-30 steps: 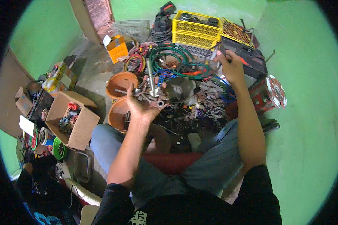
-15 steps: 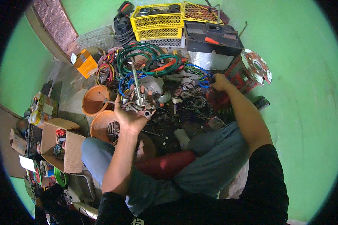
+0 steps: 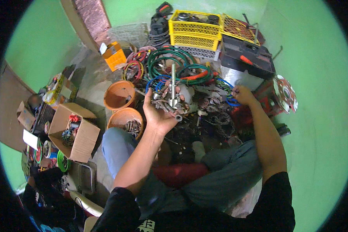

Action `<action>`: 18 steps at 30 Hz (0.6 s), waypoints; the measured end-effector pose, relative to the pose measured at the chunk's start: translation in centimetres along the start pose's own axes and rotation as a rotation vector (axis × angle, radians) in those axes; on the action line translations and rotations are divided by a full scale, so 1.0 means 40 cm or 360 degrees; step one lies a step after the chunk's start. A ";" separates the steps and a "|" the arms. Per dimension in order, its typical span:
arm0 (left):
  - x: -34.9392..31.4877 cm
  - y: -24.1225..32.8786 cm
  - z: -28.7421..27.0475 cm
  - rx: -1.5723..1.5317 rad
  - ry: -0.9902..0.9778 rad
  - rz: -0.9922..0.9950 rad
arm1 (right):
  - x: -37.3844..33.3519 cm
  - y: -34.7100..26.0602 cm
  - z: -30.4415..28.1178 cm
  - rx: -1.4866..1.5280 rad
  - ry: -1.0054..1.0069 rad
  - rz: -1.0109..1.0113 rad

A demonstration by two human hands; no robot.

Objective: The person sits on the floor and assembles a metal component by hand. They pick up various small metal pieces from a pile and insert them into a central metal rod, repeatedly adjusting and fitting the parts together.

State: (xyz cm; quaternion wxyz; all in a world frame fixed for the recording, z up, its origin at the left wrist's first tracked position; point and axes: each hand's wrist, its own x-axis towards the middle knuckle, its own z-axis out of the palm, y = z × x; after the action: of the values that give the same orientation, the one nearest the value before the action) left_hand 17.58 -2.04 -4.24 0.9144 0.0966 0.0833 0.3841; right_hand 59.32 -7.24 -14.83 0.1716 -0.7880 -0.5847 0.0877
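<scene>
So, left hand (image 3: 159, 116) half-curled, cupping heaped metal parts (image 3: 174, 103); a tilt could spill some over the palm's edge. Right hand (image 3: 243, 96) curled, can't tell contents.

Ref: lower orange pot (image 3: 111, 120). Its near lower side is behind the left knee (image 3: 118, 141); bottom of the bolt heap (image 3: 133, 127) inside can't be seen. Right of pot: metal parts (image 3: 168, 104) overlap and cover most of the left hand's (image 3: 159, 115) palm, so no count. Farther right of pot: right hand (image 3: 243, 96), fingertips bunched, can't tell what's between them. Scrap heap (image 3: 216, 120) between pot and that hand: pieces too small to ID. Below-left of pot: other person (image 3: 46, 193) dark, cut off by the rim.
</scene>
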 end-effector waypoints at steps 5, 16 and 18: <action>-0.032 0.051 0.052 -0.0054 0.0105 0.0223 | 0.087 -0.291 -0.063 0.0463 0.0157 -0.0407; -0.121 0.157 0.059 -0.0031 -0.0115 0.0534 | 0.050 -0.791 -0.153 0.0939 0.0287 -0.0828; -0.157 0.181 0.065 -0.0009 0.0004 0.0632 | -0.003 -0.889 -0.183 0.1131 0.0242 -0.0779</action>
State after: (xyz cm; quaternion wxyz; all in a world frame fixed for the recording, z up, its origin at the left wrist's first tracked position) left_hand 8.85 -1.88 0.50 0.8208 0.1081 0.0628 0.5574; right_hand 30.06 0.55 5.18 0.4903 -0.5224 -0.6735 0.1820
